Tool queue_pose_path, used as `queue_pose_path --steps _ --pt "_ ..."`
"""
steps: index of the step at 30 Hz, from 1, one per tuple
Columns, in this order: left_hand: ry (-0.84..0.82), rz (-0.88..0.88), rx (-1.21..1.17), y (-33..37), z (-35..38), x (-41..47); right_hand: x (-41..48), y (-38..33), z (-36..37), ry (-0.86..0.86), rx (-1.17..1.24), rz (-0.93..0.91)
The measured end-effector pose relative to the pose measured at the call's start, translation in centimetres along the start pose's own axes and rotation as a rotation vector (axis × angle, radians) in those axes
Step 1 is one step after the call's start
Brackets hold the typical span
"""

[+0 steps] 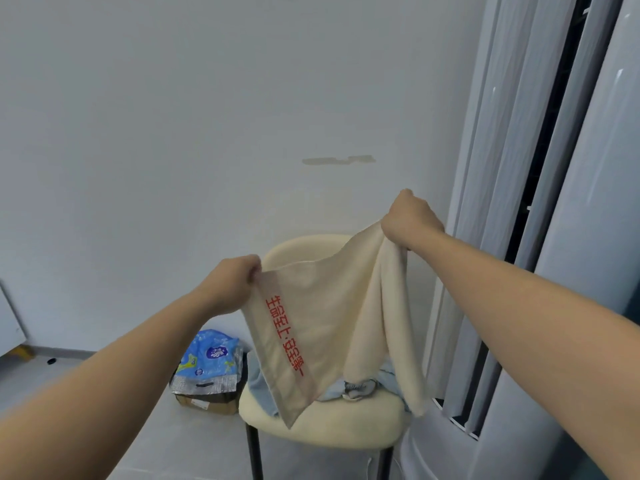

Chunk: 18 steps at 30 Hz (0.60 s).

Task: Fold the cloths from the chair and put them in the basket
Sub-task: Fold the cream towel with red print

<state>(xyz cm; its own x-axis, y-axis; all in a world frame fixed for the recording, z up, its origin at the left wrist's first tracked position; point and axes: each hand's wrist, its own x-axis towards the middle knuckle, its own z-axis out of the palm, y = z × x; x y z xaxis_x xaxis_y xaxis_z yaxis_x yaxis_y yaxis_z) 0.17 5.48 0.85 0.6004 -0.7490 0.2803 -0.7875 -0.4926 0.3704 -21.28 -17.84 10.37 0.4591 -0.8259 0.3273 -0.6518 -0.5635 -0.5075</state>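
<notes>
A cream cloth [322, 317] with a grey band and red printed characters hangs in the air above the cream padded chair [349, 429]. My left hand [230, 284] pinches its left top corner. My right hand [408, 220], higher up, grips the bunched right part of its top edge. The cloth's lower corner dangles just over the seat. Light blue cloths [353, 386] lie crumpled on the seat behind it, partly hidden. No basket is in view.
A tall white floor air conditioner [554, 237] stands right of the chair, close to it. On the grey floor to the chair's left sits a cardboard box [207, 401] with a blue printed plastic bag [211, 362] on top. A plain wall is behind.
</notes>
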Motion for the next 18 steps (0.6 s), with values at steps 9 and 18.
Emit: queue_pose_path --steps 9,18 --pt "-0.154 0.014 -0.127 3.8 3.5 -2.6 -0.4 -1.9 0.3 -0.093 0.962 0.153" --pt "-0.094 -0.001 -0.218 5.8 4.5 -3.2 -1.9 -1.9 0.8 -0.026 0.403 -0.317"
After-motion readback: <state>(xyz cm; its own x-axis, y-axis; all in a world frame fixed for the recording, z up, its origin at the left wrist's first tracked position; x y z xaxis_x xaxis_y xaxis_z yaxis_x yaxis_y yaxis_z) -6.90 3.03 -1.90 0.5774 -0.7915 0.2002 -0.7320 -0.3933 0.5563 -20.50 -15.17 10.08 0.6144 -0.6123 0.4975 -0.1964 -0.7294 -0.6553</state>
